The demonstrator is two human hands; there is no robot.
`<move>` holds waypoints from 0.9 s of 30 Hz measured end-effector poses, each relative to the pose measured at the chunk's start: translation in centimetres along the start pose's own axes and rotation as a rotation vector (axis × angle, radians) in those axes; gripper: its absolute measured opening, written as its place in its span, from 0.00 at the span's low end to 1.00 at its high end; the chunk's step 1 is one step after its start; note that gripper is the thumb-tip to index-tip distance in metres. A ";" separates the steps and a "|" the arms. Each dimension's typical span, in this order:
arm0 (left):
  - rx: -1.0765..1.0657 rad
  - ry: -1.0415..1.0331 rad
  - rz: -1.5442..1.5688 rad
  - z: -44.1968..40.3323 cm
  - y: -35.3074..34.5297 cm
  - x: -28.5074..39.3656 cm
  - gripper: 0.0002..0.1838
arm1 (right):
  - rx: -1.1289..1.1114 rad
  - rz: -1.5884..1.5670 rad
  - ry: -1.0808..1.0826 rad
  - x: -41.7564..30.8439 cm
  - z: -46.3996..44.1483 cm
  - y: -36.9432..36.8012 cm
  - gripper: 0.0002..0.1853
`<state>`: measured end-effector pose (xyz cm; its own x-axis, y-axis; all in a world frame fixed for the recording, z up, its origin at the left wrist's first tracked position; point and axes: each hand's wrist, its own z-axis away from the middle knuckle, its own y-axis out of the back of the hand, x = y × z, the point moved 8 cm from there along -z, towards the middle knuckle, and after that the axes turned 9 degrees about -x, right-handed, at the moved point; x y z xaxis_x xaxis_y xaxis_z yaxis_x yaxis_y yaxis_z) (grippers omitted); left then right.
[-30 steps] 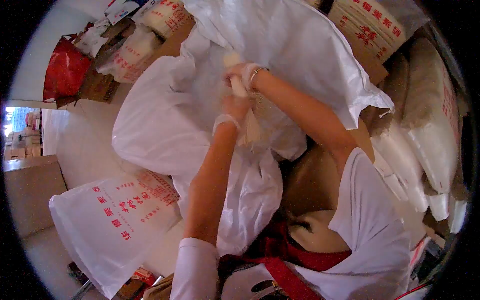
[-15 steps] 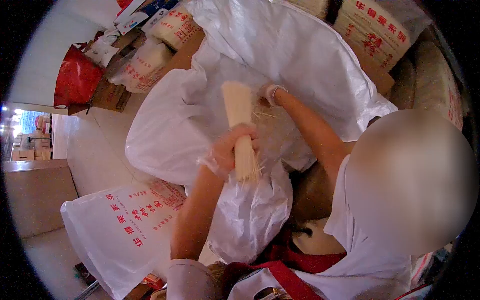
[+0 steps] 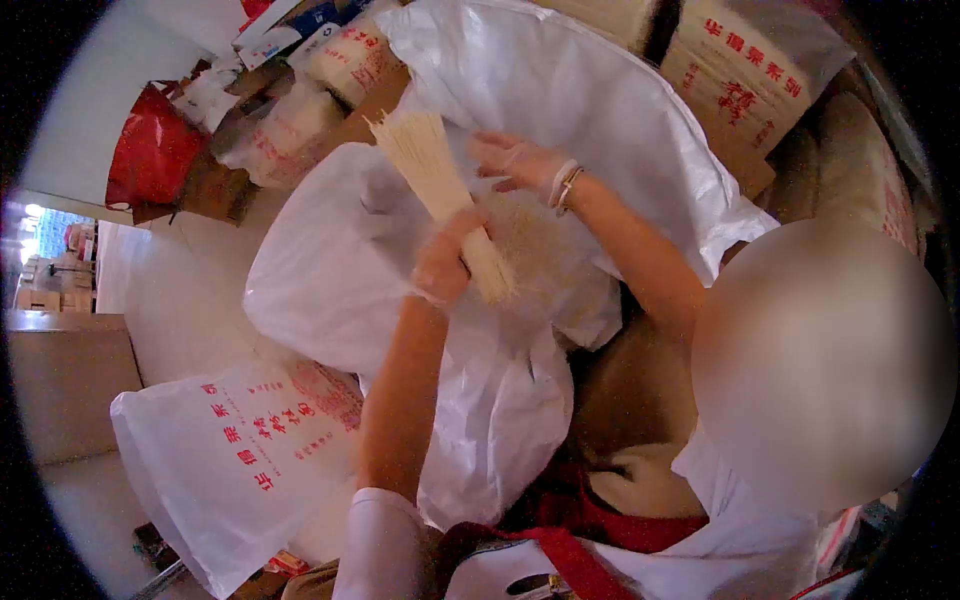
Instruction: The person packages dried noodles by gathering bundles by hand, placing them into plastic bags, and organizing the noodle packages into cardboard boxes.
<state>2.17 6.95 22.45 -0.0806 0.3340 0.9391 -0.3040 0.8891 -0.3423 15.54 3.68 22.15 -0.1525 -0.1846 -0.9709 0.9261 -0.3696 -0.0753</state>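
Noodles (image 3: 428, 162) are slanting | left hand (image 3: 446, 256) is gripping them mid-bundle | right hand (image 3: 520, 166) is hovering just beside, fingers splayed | sack (image 3: 325, 235) is gaping beneath both

Strand bundle (image 3: 440, 188) pale cream; big sack (image 3: 315, 240) white; smaller bag (image 3: 200, 470) white, red-lettered

And here's a single view, worn on the head, looking forward and steeply down over the person's own forearms, which run up from the bottom of the frame! It sits close: the left hand (image 3: 442, 262) and right hand (image 3: 520, 165) land near the centre, over the big white sack (image 3: 325, 250). And it's wide, bowed at the sides, black in the corners, taking in floor (image 3: 200, 265) and a bright opening (image 3: 58, 232) far left!
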 end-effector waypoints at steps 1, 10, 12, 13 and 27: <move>-0.095 -0.092 -0.178 -0.3 -0.3 0.3 0.09 | 0.000 0.006 0.014 -0.4 -0.2 -0.3 0.24; 0.219 0.059 0.145 0.4 1.4 -1.6 0.13 | -0.088 0.204 -0.219 4.0 0.8 3.0 0.20; 0.238 0.008 0.079 0.4 2.3 -1.5 0.13 | 0.018 1.288 -0.099 2.9 1.5 2.9 0.21; 0.245 -0.063 -0.001 0.1 2.7 -0.7 0.13 | 0.015 1.290 -0.099 3.2 1.5 2.5 0.21; 0.467 -0.199 0.136 -1.3 5.0 1.2 0.11 | -0.505 1.119 -0.311 6.2 6.6 -4.1 0.21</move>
<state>1.78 12.21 21.79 -0.3134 0.3306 0.8902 -0.6651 0.5927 -0.4543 8.49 -1.95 17.91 0.7861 -0.4010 -0.4703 0.6180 0.5016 0.6053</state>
